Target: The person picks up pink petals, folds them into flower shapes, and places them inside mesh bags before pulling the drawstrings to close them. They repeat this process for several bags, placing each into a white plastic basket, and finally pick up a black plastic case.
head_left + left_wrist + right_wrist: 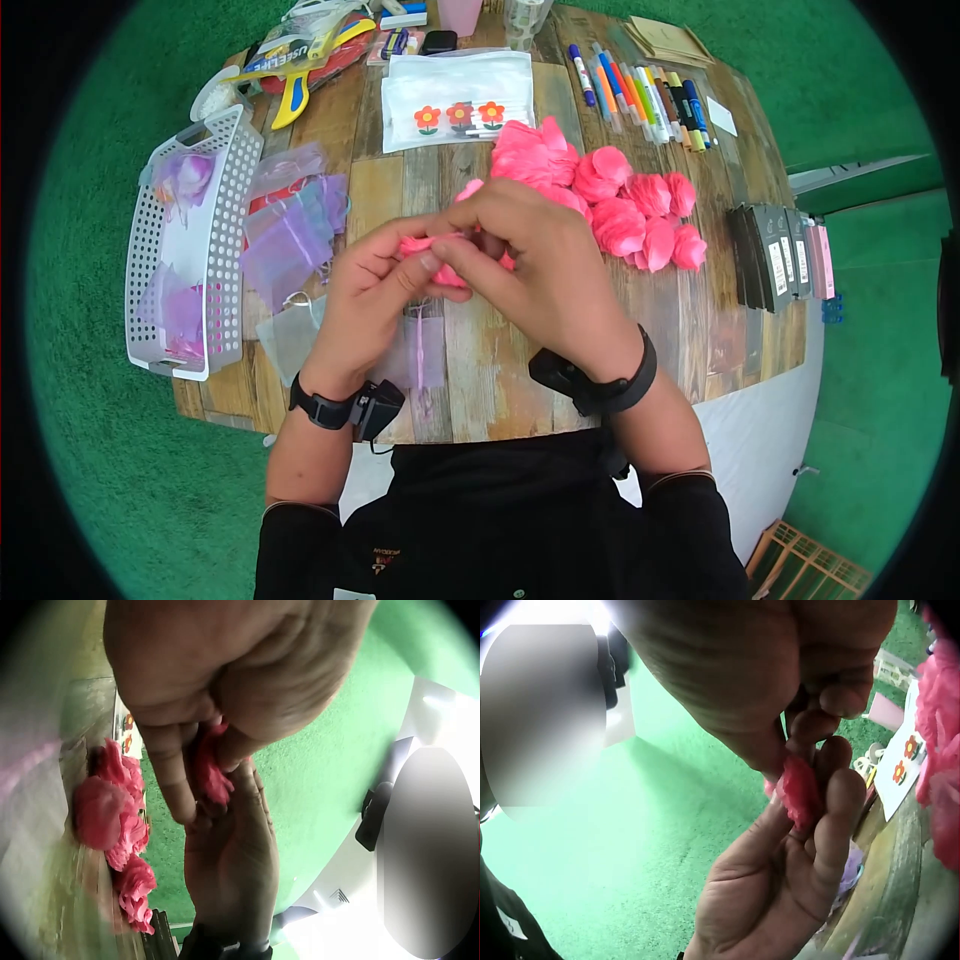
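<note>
Both hands meet over the table's near middle around a small crumpled pink piece (450, 272). The left hand (372, 290) pinches it between thumb and curled fingers. From the other side, the right hand (545, 270) grips it with thumb and bent fingertips. In the left wrist view the pink piece (213, 769) lies between the fingers of both hands; in the right wrist view the piece (800, 793) shows ruffled edges. Just beyond the hands lies a pile of pink ruffled flowers (618, 222). The fingers partly cover the held piece.
At the left stands a white perforated basket (222, 255) beside purple mesh bags (290, 240). A white pouch with flower prints (460, 85) lies at the back. Markers (650, 100) are at the back right, black boxes (765, 258) at the right edge.
</note>
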### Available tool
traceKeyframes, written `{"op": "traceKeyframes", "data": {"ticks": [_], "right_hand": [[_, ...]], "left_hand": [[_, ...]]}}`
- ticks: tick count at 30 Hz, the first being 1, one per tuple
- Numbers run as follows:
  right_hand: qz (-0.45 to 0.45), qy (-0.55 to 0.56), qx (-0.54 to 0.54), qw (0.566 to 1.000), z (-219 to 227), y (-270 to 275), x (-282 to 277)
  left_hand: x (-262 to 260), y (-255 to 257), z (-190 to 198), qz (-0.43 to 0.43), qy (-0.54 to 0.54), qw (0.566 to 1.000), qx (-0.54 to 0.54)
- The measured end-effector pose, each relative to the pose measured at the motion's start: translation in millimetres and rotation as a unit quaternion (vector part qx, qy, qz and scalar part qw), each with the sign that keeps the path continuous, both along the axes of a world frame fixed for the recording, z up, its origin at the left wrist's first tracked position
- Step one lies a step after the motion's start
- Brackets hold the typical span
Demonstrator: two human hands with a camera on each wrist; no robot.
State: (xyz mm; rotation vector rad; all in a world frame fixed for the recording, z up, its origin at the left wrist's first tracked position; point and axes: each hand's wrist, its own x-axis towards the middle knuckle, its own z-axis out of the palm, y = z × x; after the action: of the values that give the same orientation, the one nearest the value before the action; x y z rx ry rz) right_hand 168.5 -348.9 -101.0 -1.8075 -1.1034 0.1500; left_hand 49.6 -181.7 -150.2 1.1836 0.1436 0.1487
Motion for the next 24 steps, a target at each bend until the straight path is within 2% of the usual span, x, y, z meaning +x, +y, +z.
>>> {"op": "traceKeyframes", "data": {"ticks": [3,7,10,11,15,24], "right_hand": [[-0.001,-0.055,0.020,0.998,-1,8,7],[-0.081,-0.015,0.038,0.996,7,-9,28],[-0.093,-0.050,-0.105,0.989,-5,-36,36],[-0.072,-0.091,-0.127,0.985,-13,-41,35],[-0.093,-0.074,-0.190,0.975,-16,-39,7],[-0.115,-0.107,-0.216,0.964,-23,-36,-3]], "left_hand": [[0,7,-7,0.048,-0.022,0.999,0.004],[2,21,-3,0.116,-0.025,0.993,0.003],[3,27,0,0.147,-0.025,0.989,0.014],[3,26,0,0.151,-0.023,0.988,0.022],[5,18,-3,0.136,0.007,0.990,0.040],[6,11,-9,0.084,0.033,0.992,0.086]]}}
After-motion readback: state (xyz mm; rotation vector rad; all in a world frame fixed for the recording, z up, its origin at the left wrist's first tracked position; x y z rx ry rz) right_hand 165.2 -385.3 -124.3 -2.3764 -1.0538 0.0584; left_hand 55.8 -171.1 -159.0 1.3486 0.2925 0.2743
